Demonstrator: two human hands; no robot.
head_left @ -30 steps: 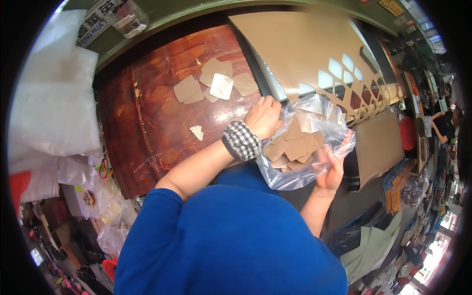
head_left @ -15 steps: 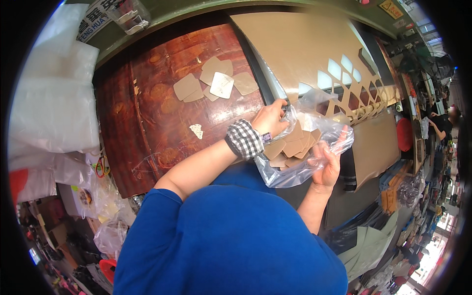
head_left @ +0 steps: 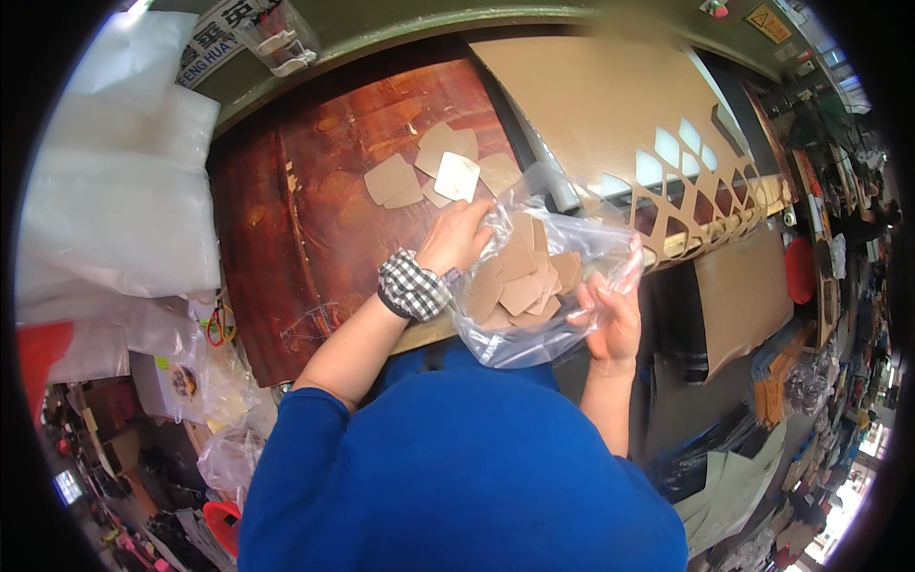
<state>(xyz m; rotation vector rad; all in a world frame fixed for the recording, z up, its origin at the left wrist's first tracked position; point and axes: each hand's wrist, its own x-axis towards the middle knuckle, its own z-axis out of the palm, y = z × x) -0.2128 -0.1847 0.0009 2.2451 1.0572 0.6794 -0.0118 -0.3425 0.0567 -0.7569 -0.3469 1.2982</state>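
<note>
Far left: whitish plastic sheeting [head_left: 110,181] hangs in broad, loose folds beside the table. Lower down, a red basin [head_left: 222,527], partly hidden by the blue shirt [head_left: 457,467].

Reddish-brown wooden table [head_left: 272,214] next. On its far half, a loose heap of tan pieces [head_left: 393,179], rounded at the corners, overlapping; one paler piece [head_left: 457,177] on top. Heap lies just beyond the left hand [head_left: 456,240], probably set there to be within easy reach.

Left hand is at the near left rim of a clear bag [head_left: 505,351], fingers bent and closed over the plastic; how tight the pinch is, cannot tell. Checked wristband [head_left: 410,286] above it on the forearm.

Bag sits in front of the body, between the two hands, slack and wrinkled. Brown pieces [head_left: 522,278] lie jumbled inside, seen through the plastic and the opening. Being limp, it probably needs a hand on each side to keep its shape. Whether anything props it from below, cannot tell.

Right hand [head_left: 612,322] holds the opposite side, thumb and fingers part-curled around the plastic, one finger showing through it.

Beyond, right: a large tan sheet [head_left: 591,86], flat, its diamond-shaped holes grouped toward the near right. Nearer, another brown sheet [head_left: 743,296] drapes downward. Farther right, a red round object [head_left: 800,271]; kind unclear.
</note>
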